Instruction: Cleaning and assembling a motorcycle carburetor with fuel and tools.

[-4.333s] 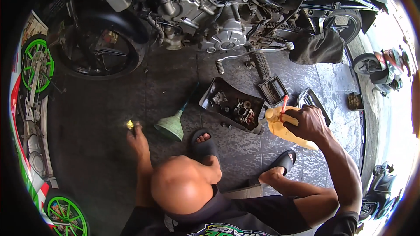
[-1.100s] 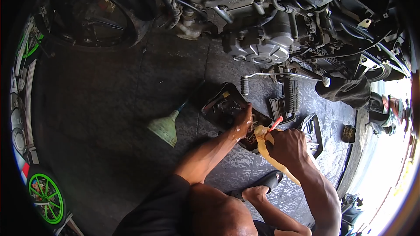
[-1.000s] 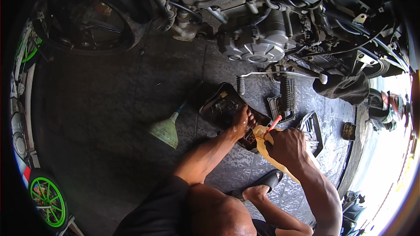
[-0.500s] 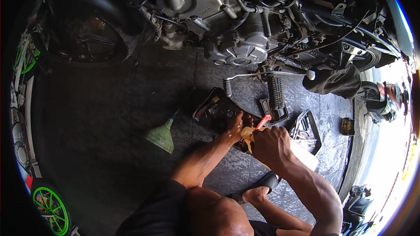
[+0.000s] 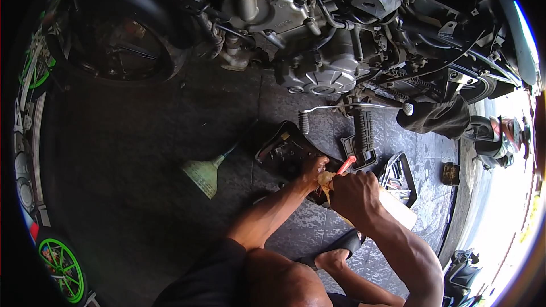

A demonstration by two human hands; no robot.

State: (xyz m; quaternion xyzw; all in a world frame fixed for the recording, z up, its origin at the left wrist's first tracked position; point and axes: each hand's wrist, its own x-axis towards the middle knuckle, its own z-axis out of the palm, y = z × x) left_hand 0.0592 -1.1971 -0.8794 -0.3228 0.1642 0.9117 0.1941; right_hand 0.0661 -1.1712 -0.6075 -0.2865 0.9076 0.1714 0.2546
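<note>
My two hands meet low over the floor, close to a black tray [image 5: 282, 150] with dark, glossy contents. My left hand [image 5: 314, 171] is closed at the tray's right end, fingers curled against a crumpled yellowish thing [image 5: 326, 180]. Whatever else lies inside that grip is hidden. My right hand [image 5: 357, 194] forms a fist right beside it, back upward. From that fist a red stick-like piece [image 5: 346, 165] pokes out, pointing away from me; its other end cannot be seen. A pale, flat-sided container [image 5: 398, 208] shows partly beneath my right forearm.
A motorcycle engine [image 5: 321, 71] overhangs the far side, with a shift lever [image 5: 352, 106] and ribbed footpeg [image 5: 364, 131]. A greenish funnel [image 5: 202, 174] lies at left. Right of my hands sit a tray of tools [image 5: 400, 179], a dark frame-like part [image 5: 358, 156] and a small rusty box [image 5: 451, 173].
The whole view has shifted a little, so the engine sits slightly lower and further right. Both hands stay together with the same grips.
</note>
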